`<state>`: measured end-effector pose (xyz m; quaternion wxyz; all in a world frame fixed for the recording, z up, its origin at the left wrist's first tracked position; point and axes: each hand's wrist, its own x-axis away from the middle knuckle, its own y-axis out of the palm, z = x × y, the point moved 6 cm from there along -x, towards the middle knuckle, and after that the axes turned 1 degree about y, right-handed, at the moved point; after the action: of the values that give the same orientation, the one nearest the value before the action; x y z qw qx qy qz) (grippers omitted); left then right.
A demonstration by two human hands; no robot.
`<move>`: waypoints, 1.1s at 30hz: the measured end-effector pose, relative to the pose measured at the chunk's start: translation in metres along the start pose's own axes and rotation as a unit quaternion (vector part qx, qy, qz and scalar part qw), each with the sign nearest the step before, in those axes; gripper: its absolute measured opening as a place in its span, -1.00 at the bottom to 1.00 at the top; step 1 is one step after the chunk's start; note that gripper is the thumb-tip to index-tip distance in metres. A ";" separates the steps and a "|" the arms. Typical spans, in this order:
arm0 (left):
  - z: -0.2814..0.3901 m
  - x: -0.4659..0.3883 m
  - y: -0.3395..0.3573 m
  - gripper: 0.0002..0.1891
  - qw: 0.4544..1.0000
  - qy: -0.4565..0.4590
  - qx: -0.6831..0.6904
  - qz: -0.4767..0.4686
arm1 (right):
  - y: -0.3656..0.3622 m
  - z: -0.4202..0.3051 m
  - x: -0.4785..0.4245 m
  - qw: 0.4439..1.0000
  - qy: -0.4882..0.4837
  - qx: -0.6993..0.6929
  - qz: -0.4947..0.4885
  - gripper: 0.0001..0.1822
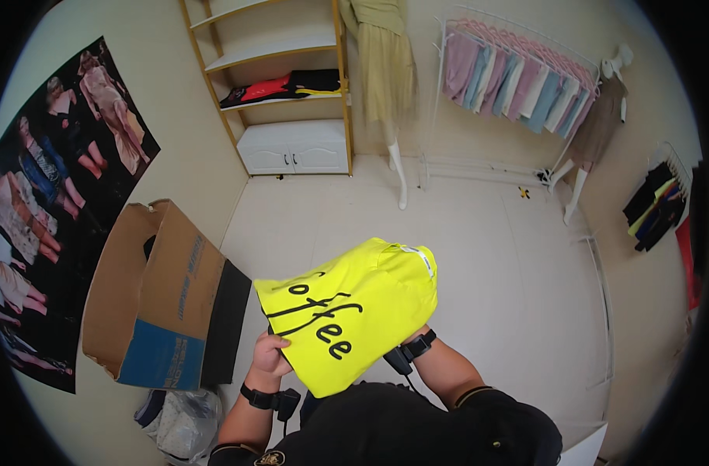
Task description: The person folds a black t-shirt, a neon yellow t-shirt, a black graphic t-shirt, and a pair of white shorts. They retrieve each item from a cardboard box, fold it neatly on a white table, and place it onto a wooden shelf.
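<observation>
A folded neon-yellow T-shirt (366, 309) with black script lettering is held in front of my body, its collar and white neck label towards the upper right. My left hand (271, 353) grips its lower left edge, thumb on top. Under the right side of the shirt is my right hand (417, 335), supporting it; its fingers are hidden by the fabric. Black straps with small devices circle both wrists.
An open cardboard box (173, 291) stands on my left, with a plastic bag (188, 422) beside it. Ahead are a shelf unit (278, 55) holding folded clothes, a mannequin (389, 70) and a rack of hanging garments (511, 81). Another rack (657, 201) is at right.
</observation>
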<state>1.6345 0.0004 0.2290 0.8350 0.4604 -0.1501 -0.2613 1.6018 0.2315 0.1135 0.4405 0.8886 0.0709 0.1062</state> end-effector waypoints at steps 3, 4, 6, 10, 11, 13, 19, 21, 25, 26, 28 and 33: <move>0.015 -0.017 -0.049 -0.35 0.999 0.016 0.017 0.022 | -0.007 -0.002 -0.059 0.999 0.036 0.018 0.008 -0.42; 0.028 -0.032 -0.059 -0.35 0.999 0.010 0.041 0.003 | -0.006 -0.008 -0.083 0.999 0.039 0.024 0.013 -0.42; 0.058 -0.059 -0.079 -0.35 0.999 0.022 0.029 0.003 | -0.003 -0.017 -0.129 0.998 0.041 0.037 0.023 -0.42; 0.112 -0.108 -0.099 -0.35 0.999 0.025 0.042 -0.023 | 0.003 -0.030 -0.203 0.997 0.045 0.049 0.048 -0.43; 0.129 -0.126 -0.103 -0.34 0.998 0.023 0.039 -0.031 | 0.007 -0.039 -0.224 0.997 0.040 0.052 0.050 -0.43; 0.155 -0.158 -0.112 -0.37 0.997 0.016 0.034 -0.070 | 0.010 -0.052 -0.260 0.996 0.036 0.053 0.055 -0.43; 0.226 -0.263 -0.133 -0.39 0.988 0.009 0.063 -0.139 | -0.002 -0.080 -0.387 0.997 0.039 0.037 0.055 -0.43; 0.243 -0.302 -0.151 -0.38 0.988 -0.010 0.066 -0.136 | -0.012 -0.075 -0.433 0.997 0.053 0.026 0.049 -0.43; 0.263 -0.365 -0.201 -0.36 0.997 -0.045 0.039 -0.051 | -0.014 -0.064 -0.533 0.994 0.105 0.016 0.009 -0.44; 0.273 -0.382 -0.208 -0.35 0.998 -0.044 0.038 -0.028 | -0.010 -0.069 -0.564 0.993 0.115 0.017 -0.010 -0.44; 0.293 -0.414 -0.212 -0.34 0.998 -0.035 0.049 -0.023 | 0.002 -0.083 -0.617 0.991 0.127 0.018 -0.039 -0.44; 0.331 -0.486 -0.244 -0.34 0.999 0.022 0.033 0.030 | 0.026 -0.113 -0.726 0.984 0.153 0.036 -0.087 -0.44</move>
<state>1.0016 -0.0562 0.1928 0.8299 0.4888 -0.1537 -0.2208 0.8723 0.1433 0.1093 0.3996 0.8678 0.2182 0.1991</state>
